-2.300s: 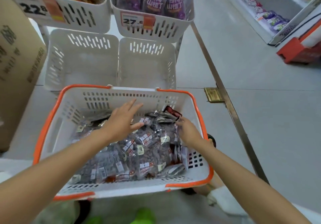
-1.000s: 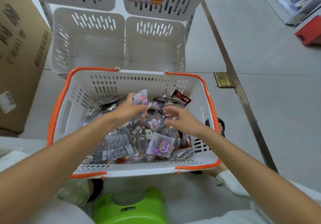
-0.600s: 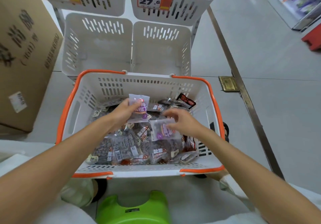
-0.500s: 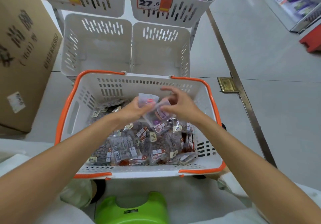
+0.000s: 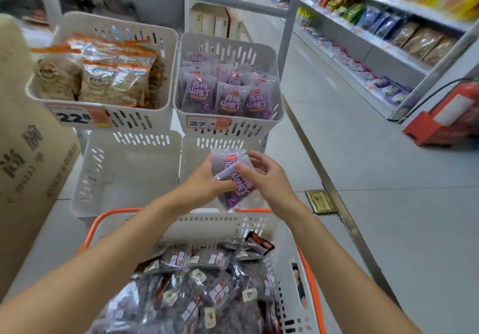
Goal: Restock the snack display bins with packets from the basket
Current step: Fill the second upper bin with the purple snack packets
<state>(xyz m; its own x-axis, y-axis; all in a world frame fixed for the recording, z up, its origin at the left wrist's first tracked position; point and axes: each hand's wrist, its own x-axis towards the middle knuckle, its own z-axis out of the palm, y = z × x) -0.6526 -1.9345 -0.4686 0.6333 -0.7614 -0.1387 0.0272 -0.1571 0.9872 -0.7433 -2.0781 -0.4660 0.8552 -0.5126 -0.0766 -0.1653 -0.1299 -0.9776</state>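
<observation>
Both my hands hold purple snack packets (image 5: pixel 230 175) above the far rim of the orange-rimmed white basket (image 5: pixel 228 223). My left hand (image 5: pixel 204 180) grips them from the left and my right hand (image 5: pixel 264 175) pinches them from the right. Several dark packets (image 5: pixel 197 289) fill the basket below my arms. Straight ahead, an upper white bin (image 5: pixel 228 123) tagged 27.6 holds matching purple packets (image 5: pixel 228 95). The upper left bin (image 5: pixel 103 118) tagged 22.8 holds orange-topped bags (image 5: pixel 108 74). Two lower white bins (image 5: pixel 124 173) stand just behind the basket with nothing visible inside.
A tall cardboard box (image 5: pixel 23 136) stands at the left. A metal floor strip (image 5: pixel 334 193) runs along the rack's right side. Stocked shelves (image 5: pixel 388 33) line the aisle at the right, with a red object (image 5: pixel 445 118) on the floor below them.
Both hands lifted the purple packets out of the basket and forward, above its far rim. The view tilted up, bringing the upper bins and the aisle into sight.
</observation>
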